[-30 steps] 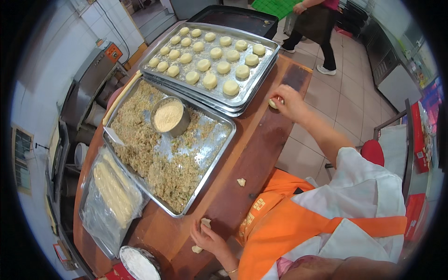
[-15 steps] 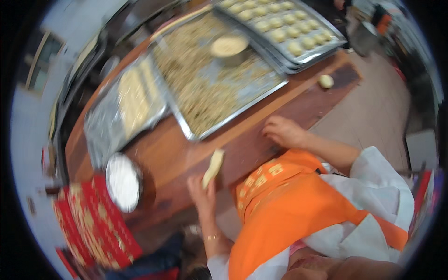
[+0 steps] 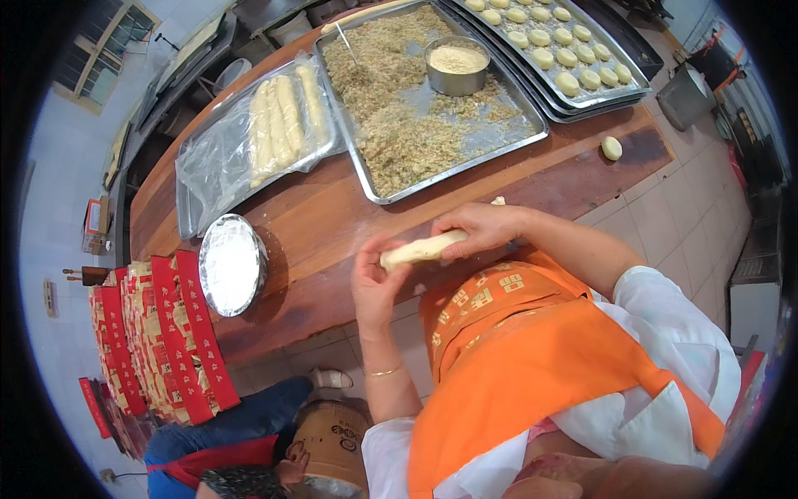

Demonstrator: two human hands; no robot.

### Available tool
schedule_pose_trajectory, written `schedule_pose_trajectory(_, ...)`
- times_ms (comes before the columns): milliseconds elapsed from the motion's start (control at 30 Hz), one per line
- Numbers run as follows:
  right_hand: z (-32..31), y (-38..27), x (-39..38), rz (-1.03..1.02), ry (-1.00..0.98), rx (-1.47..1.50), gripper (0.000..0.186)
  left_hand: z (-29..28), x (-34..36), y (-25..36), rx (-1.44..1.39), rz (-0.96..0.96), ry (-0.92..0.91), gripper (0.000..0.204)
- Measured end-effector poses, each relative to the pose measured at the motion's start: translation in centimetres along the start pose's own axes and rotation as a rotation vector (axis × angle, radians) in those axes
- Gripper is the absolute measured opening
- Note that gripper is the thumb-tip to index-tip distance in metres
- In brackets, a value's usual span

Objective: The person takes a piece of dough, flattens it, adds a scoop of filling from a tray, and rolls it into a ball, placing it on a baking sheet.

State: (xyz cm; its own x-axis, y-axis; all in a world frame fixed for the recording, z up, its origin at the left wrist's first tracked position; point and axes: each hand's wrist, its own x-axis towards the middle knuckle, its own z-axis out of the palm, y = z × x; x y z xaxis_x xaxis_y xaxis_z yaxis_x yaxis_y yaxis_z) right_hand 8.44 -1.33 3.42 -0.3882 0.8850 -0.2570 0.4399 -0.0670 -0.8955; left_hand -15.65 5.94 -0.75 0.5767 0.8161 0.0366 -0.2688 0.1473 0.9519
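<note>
A pale dough roll [image 3: 422, 250] is held between my two hands above the near edge of the wooden table. My left hand [image 3: 376, 270] grips its left end, fingers curled behind it and thumb below. The right end is pinched in my right hand [image 3: 480, 229], whose thumb and fingers close around it. A tiny scrap of dough [image 3: 498, 201] shows just beyond my right hand. Farther right, a single round dough ball [image 3: 611, 148] sits alone on the table [image 3: 549, 179].
Beyond my hands lies a metal tray [image 3: 384, 200] of crumbly filling with a round tin [image 3: 457, 83] in it. Stacked trays [image 3: 582, 101] bear dough rounds. Plastic-covered dough strips [image 3: 274, 129] and a flour bowl [image 3: 231, 264] are left, near red boxes [image 3: 179, 333]. Another person [image 3: 224, 441] is lower left.
My right hand has come left from the table edge and taken the roll's other end. My left hand has raised the roll and turned it nearly level. The view has shifted slightly.
</note>
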Motion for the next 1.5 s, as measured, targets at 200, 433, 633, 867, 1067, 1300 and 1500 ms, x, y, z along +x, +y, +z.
schedule_pose_trajectory(200,2.7,-0.1,1.8,-0.136,0.174,0.024,0.032,4.7,-2.4,-6.0,-0.774,-0.157,-0.074,0.054)
schedule_pose_trajectory(433,2.4,-0.7,1.0,-0.079,0.156,-0.245,0.027,5.0,0.1,-7.3,0.326,0.150,0.177,0.027)
schedule_pose_trajectory(633,3.1,-0.1,0.4,-0.096,0.223,-0.254,0.031,6.1,0.7,-6.3,0.643,0.180,0.329,0.032)
schedule_pose_trajectory(867,2.2,2.6,-1.6,-0.213,0.342,-0.226,0.025,4.2,2.0,-6.0,0.652,-0.186,0.366,0.034)
schedule_pose_trajectory(1067,1.8,2.6,-1.3,0.026,0.440,-0.200,0.026,1.6,1.1,-7.2,-0.495,-0.355,0.438,0.042)
schedule_pose_trajectory(1300,0.9,5.1,-1.0,-0.055,0.691,-0.637,0.024,5.1,-1.3,-6.6,-0.714,-0.666,0.129,0.066)
schedule_pose_trajectory(1500,1.0,8.0,-6.3,0.045,0.738,-0.671,0.021,9.3,1.1,-5.9,1.348,0.633,0.043,0.022)
